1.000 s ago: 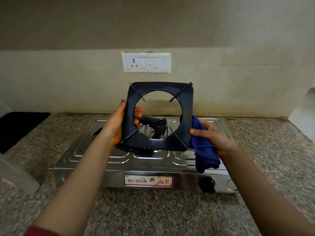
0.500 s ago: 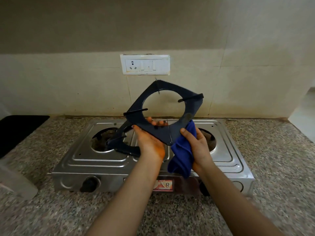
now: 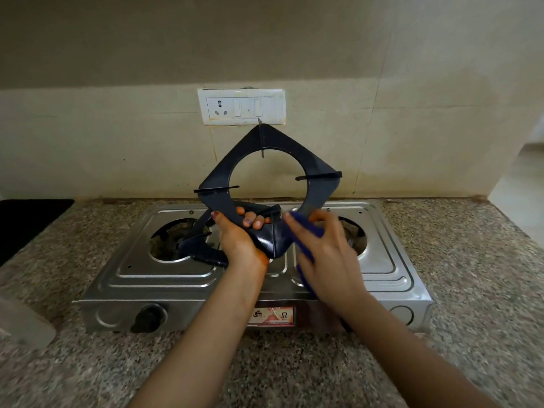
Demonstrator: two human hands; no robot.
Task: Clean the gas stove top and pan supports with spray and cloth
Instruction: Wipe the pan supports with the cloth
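Now, on the left of the steel gas stove (image 3: pixel 164 278), which stands on the speckled bench (image 3: pixel 88 363), a second pan support (image 3: pixel 203 251) lies tilted over the left burner opening. Just to its right, the left hand (image 3: pixel 238 237) grips the near corner of the raised pan support (image 3: pixel 217 179), fingers curled through its ring, so the frame stands on that corner above the stove's middle. Further right, the right hand (image 3: pixel 326 248), blurred, grips a blue cloth (image 3: pixel 309 229) pressed against the frame's near right edge. One corner is a thin hold: a hard wipe could probably twist the frame round in the grip or knock it loose onto the support and steel below. The thin prongs could also snag the cloth.
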